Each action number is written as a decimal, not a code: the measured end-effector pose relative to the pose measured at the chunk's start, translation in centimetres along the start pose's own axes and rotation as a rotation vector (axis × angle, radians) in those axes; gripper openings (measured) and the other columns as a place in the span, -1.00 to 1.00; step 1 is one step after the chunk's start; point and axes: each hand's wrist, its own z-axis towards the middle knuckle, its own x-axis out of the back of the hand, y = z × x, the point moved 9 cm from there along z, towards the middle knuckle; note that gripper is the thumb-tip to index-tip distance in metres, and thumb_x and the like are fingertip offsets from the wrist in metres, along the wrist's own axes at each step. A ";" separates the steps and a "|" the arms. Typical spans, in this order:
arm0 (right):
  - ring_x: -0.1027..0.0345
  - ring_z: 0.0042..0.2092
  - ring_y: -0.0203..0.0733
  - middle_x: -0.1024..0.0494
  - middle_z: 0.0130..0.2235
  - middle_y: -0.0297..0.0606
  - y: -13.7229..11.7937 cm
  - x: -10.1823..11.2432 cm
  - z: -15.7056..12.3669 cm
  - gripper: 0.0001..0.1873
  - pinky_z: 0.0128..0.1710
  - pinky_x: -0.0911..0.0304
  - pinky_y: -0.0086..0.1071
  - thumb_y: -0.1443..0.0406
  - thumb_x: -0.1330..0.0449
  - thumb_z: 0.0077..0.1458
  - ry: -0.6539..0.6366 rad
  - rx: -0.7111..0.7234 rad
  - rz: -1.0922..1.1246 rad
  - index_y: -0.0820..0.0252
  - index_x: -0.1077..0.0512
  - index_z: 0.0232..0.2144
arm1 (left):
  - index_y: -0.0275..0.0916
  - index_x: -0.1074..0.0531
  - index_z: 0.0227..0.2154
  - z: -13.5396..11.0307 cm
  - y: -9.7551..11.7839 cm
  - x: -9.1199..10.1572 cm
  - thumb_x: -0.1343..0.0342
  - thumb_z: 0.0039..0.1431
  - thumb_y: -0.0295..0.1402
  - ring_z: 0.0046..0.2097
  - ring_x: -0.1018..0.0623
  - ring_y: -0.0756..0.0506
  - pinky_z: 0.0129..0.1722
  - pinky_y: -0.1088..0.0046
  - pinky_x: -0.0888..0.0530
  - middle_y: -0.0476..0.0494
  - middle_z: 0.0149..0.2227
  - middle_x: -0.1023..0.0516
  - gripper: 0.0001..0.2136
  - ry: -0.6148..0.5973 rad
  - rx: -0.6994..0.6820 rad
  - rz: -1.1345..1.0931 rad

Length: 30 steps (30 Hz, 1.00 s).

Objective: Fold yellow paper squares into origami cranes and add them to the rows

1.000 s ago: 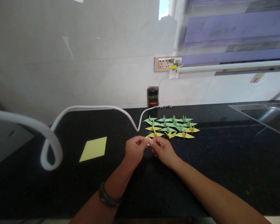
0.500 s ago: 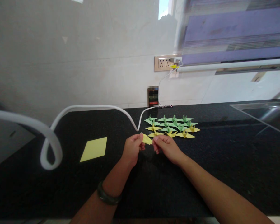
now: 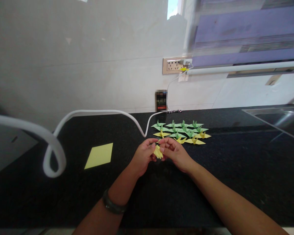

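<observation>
My left hand (image 3: 144, 155) and my right hand (image 3: 173, 151) meet over the black counter (image 3: 210, 182), both pinched on a small folded yellow paper piece (image 3: 158, 152) held between their fingertips. Just beyond the hands lies a cluster of several finished green and yellow paper cranes (image 3: 182, 132) in rows. A flat yellow square sheet (image 3: 99, 155) lies on the counter to the left of my left hand. A dark band circles my left wrist.
A thick white cable (image 3: 51, 143) loops across the left of the counter toward the wall. A phone (image 3: 161, 101) leans against the wall, wired to a socket strip (image 3: 172, 66). A metal sink (image 3: 279, 119) sits at the far right.
The hands drew together again and shifted slightly right; the yellow piece turned from lying stretched between them to hanging pinched under the fingertips.
</observation>
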 end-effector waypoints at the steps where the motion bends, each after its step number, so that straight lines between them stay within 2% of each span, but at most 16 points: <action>1: -0.25 -0.50 -0.40 -0.36 -0.47 -0.39 0.0 0.0 0.0 -0.75 -0.52 -0.20 -0.48 0.26 -0.14 -0.08 -0.005 -0.003 -0.009 0.17 -0.26 -0.27 | -0.27 -0.26 -0.22 0.0 0.0 0.0 -0.01 -0.01 -0.20 -0.59 -0.34 0.09 -0.64 0.60 -0.22 -0.01 -0.53 -0.36 -0.69 0.000 0.004 0.008; 8: -0.29 -0.43 -0.35 -0.42 -0.43 -0.32 0.4 -0.1 -0.1 -0.78 -0.46 -0.23 -0.44 0.29 -0.11 -0.07 -0.080 -0.030 -0.227 0.22 -0.35 -0.30 | -0.26 -0.25 -0.26 0.1 -0.4 0.1 -0.04 -0.05 -0.20 -0.60 -0.34 0.08 -0.66 0.60 -0.22 0.02 -0.55 -0.35 -0.70 0.039 0.040 0.027; 14: -0.28 -0.45 -0.36 -0.43 -0.42 -0.31 0.4 0.9 0.3 -0.80 -0.49 -0.22 -0.46 0.25 -0.15 -0.10 -0.007 -0.016 -0.274 0.24 -0.39 -0.36 | -0.28 -0.27 -0.46 0.0 0.2 0.4 -0.01 -0.03 -0.17 -0.55 -0.37 0.07 -0.54 0.55 -0.34 0.04 -0.57 -0.33 -0.76 0.064 -0.023 0.013; 22: -0.28 -0.42 -0.35 -0.44 -0.38 -0.28 -0.3 1.8 0.5 -0.75 -0.49 -0.21 -0.47 0.20 -0.14 -0.08 0.045 0.008 -0.267 0.23 -0.39 -0.34 | -0.35 -0.36 -0.36 0.0 0.4 0.2 -0.12 -0.11 -0.37 -0.37 -0.47 -0.01 -0.31 0.42 -0.39 -0.13 -0.40 -0.47 -0.78 0.008 -0.015 -0.040; 26: -0.26 -0.45 -0.36 -0.42 -0.42 -0.31 -0.3 1.9 0.5 -0.78 -0.49 -0.20 -0.47 0.20 -0.13 -0.07 0.051 0.028 -0.293 0.23 -0.39 -0.38 | -0.35 -0.37 -0.37 0.0 0.2 0.3 -0.13 -0.14 -0.40 -0.38 -0.48 -0.01 -0.31 0.42 -0.39 -0.13 -0.42 -0.48 -0.79 0.021 -0.003 -0.036; 30: -0.26 -0.43 -0.34 -0.41 -0.43 -0.31 -0.8 2.1 0.5 -0.82 -0.44 -0.20 -0.45 0.22 -0.11 -0.05 0.099 0.099 -0.398 0.23 -0.39 -0.45 | -0.35 -0.37 -0.42 0.0 0.0 0.6 -0.15 -0.15 -0.36 -0.46 -0.46 0.03 -0.39 0.47 -0.39 -0.09 -0.49 -0.48 -0.80 0.079 -0.006 0.081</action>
